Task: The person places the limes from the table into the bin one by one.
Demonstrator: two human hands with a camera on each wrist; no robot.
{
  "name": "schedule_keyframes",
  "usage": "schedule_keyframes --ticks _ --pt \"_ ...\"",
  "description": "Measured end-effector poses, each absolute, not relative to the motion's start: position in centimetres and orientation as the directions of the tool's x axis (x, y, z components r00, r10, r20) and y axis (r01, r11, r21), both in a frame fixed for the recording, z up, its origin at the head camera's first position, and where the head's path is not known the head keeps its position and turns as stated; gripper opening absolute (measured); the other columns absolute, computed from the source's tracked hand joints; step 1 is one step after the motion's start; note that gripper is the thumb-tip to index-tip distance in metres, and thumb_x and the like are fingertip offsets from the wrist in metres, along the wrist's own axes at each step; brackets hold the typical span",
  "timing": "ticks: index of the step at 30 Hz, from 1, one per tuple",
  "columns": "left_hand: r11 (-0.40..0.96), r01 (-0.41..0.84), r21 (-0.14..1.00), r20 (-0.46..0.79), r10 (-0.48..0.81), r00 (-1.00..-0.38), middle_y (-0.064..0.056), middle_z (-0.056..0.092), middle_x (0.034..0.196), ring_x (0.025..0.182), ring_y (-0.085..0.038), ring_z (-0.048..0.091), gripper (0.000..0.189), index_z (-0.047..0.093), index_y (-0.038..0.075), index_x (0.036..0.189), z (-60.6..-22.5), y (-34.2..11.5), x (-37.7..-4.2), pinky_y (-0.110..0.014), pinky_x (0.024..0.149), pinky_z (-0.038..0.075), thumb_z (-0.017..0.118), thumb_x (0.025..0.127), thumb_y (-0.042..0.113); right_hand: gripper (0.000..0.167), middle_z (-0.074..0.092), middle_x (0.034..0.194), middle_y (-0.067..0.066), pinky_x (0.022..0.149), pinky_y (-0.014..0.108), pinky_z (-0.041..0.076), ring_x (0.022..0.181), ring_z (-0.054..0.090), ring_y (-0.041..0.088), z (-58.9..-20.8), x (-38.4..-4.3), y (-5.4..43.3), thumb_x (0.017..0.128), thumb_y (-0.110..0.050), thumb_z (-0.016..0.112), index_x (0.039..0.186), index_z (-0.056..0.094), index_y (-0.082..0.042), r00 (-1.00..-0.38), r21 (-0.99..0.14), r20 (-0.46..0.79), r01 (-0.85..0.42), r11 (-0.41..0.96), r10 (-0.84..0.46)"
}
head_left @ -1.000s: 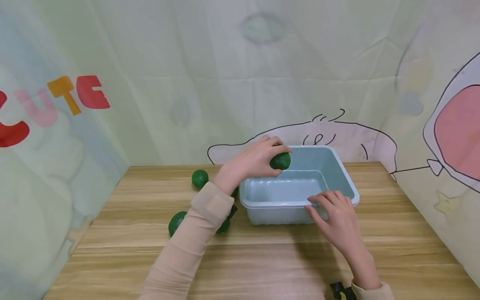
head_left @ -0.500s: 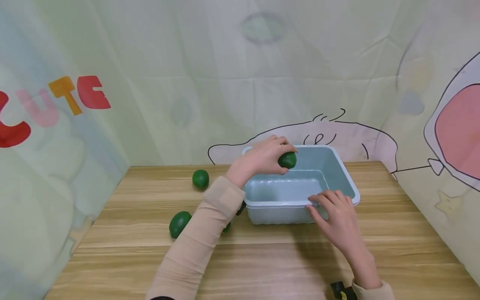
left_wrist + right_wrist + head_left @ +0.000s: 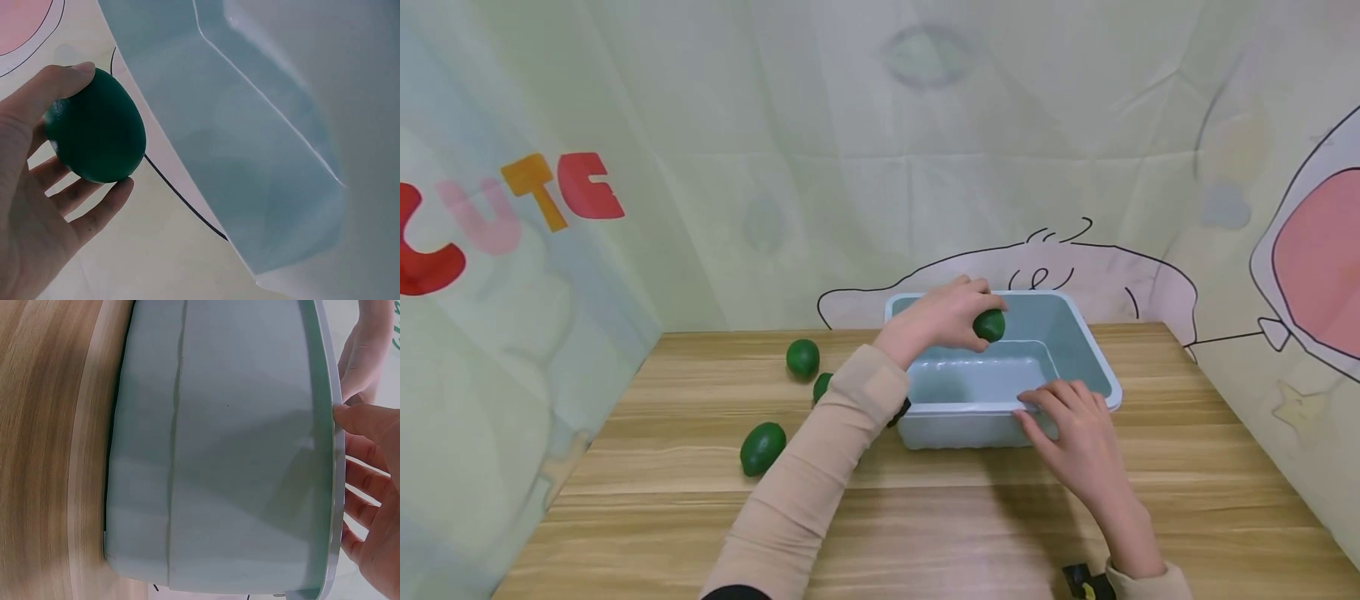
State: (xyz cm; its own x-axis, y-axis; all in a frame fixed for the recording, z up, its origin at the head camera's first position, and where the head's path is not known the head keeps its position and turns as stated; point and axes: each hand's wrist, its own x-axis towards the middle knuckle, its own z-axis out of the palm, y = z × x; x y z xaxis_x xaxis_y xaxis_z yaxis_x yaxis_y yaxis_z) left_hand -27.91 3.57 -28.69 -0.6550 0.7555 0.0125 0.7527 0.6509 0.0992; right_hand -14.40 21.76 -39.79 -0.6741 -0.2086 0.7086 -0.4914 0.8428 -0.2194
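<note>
My left hand [image 3: 946,317] grips a dark green, smooth, egg-shaped fruit [image 3: 990,326] above the light blue plastic bin [image 3: 973,429]. In the left wrist view, the thumb lies over one end of the fruit [image 3: 100,128] and fingertips support the other side. My right hand [image 3: 1075,433] holds the bin's near rim toward its right corner. The right wrist view shows the thumb on the outside of that rim [image 3: 338,487], with the fingers reaching over to the inner side. More green fruits stand on the table left of the bin, one [image 3: 822,387] partly hidden by my left sleeve.
Two other green fruits lie farther left, one at the back [image 3: 802,359] and one nearer [image 3: 763,449]. The wooden table [image 3: 970,533] ends at a printed cloth backdrop [image 3: 760,250] close behind the bin. A black strap piece [image 3: 1086,582] sits at my right wrist.
My left hand has moved right, carrying the fruit farther over the bin. A fruit near the bin's left side is now hidden behind the sleeve. My right hand stays on the rim.
</note>
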Motion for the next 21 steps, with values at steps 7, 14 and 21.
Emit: schedule_keyframes --ticks 7,14,21 --pt "0.65 0.755 0.086 -0.013 0.758 -0.652 -0.001 0.054 0.124 0.106 -0.018 0.05 0.049 0.056 0.022 0.132 -29.1 3.9 -28.2 -0.028 0.085 0.048 0.068 0.085 0.03 0.021 0.064 0.085 0.002 0.071 0.034 0.033 0.083 0.051 0.02 -39.8 -14.4 21.8 0.074 -0.013 0.079 0.093 0.072 -0.009 -0.667 -0.215 0.715 -0.496 0.841 -0.21" --pt "0.671 0.735 0.097 -0.08 0.742 -0.666 -0.001 0.053 0.125 0.108 -0.017 0.049 0.05 0.055 0.023 0.134 -29.7 4.0 -28.2 -0.027 0.084 0.048 0.068 0.086 0.029 0.02 0.064 0.085 0.002 0.072 0.034 0.033 0.083 0.051 0.02 -39.9 -14.4 21.7 0.074 -0.013 0.08 0.093 0.073 -0.009 -0.672 -0.22 0.712 -0.492 0.842 -0.206" --pt "0.67 0.735 0.103 -0.082 0.743 -0.665 -0.001 0.053 0.124 0.106 -0.016 0.047 0.049 0.056 0.022 0.133 -29.6 4.2 -28.0 -0.027 0.083 0.047 0.069 0.086 0.029 0.021 0.064 0.086 0.002 0.072 0.035 0.033 0.084 0.051 0.02 -39.9 -14.3 21.7 0.074 -0.013 0.079 0.093 0.072 -0.009 -0.671 -0.223 0.712 -0.495 0.84 -0.207"
